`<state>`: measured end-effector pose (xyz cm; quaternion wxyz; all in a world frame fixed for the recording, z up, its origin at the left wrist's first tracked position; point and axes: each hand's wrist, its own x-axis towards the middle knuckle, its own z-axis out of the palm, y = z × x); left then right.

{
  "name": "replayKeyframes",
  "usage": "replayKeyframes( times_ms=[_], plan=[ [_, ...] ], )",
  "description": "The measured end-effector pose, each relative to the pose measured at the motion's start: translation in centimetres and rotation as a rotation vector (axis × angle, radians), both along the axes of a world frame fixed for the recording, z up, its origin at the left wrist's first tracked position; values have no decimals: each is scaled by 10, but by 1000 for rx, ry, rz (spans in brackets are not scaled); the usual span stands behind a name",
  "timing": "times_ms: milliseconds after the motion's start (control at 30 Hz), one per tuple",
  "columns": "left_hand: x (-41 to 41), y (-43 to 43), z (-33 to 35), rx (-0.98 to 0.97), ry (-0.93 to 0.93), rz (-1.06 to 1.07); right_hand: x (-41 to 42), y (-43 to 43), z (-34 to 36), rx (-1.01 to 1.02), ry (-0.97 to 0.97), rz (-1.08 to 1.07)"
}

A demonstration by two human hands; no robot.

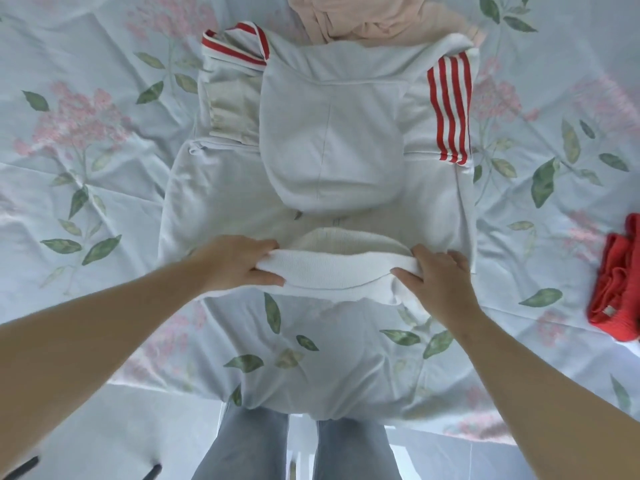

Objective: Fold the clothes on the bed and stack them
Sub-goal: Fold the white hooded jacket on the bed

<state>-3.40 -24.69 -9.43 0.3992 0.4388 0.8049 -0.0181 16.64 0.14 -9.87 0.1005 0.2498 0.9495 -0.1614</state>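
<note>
Evidently unbranded, the white hoodie [332,140] — red-striped sleeves folded in — lies on the bed [86,150]; left hand [242,263] and right hand [436,275] each clasp its ribbed hem [332,271].

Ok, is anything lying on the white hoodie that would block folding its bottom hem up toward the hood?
Nothing visible. Both hands, left and right, grip the hem, and the hoodie ahead is bare. The peach garment lies beyond it, the red one off right.

No readable text or logos anywhere, just a tiny blurry tag on the red cloth [620,282].
</note>
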Motion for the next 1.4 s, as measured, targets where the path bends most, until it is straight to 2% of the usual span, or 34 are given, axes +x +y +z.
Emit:
replayKeyframes(
  times_ms=[67, 200, 300, 367, 433, 500, 600, 667, 733, 833, 900, 967, 1067, 1233, 1300, 1400],
  plan=[
    [-23, 16, 23, 18, 20, 8, -19, 16, 11, 33, 133, 0],
    [-73, 50, 60, 61, 170, -12, -71, 49, 40, 234, 294, 46],
    [-116, 82, 83, 123, 396, -36, -120, 78, 62, 389, 383, 78],
    [-147, 107, 94, 258, 610, 6, -157, 94, 75, 438, 403, 24],
    [-169, 130, 94, 359, 831, 101, -191, 104, 83, 424, 414, -78],
    [-174, 144, 80, 330, 907, 202, -211, 103, 84, 375, 421, -147],
    [-145, 142, 42, 308, 749, 198, -205, 81, 63, 259, 284, -75],
    [-111, 127, 14, 346, 563, 117, -180, 61, 39, 128, 128, 7],
    [-82, 108, -9, 251, 415, 18, -150, 45, 12, 17, -72, 57],
    [-61, 90, -40, 97, 390, -67, -117, 36, -21, -18, -305, 91],
    [-61, 90, -49, 127, 475, -99, -113, 42, -31, 13, -308, 61],
    [-67, 93, -54, 167, 528, -117, -115, 51, -36, 56, -233, 51],
    [-77, 98, -48, 241, 592, -208, -117, 64, -37, -28, -81, 27],
    [-89, 90, -23, 376, 526, -315, -101, 71, -19, -142, -59, 27],
    [-84, 89, -6, 291, 415, -319, -91, 64, -11, -215, -83, 18],
    [-71, 82, 13, -140, 322, -491, -71, 44, 3, -367, -231, 52]
  ],
)
